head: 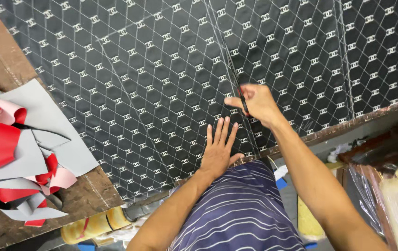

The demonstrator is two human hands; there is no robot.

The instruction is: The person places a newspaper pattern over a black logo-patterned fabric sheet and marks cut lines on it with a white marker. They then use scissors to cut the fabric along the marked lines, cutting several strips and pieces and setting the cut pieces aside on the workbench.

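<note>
A large sheet of black quilted material [152,79] with a white hexagon stitch pattern covers most of the worktable. My left hand [218,149] lies flat on it near the table's front edge, fingers together and pointing away from me. Just above it, my right hand [254,103] grips a thin dark tool with a red part [242,103], its tip on a long straight line that runs up the sheet. What kind of tool it is I cannot tell.
A pile of grey and red offcuts [17,148] lies on the brown wooden table [3,56] at the left. A yellowish roll [96,224] lies below the table's front edge. Plastic-wrapped goods [394,195] stand at the lower right.
</note>
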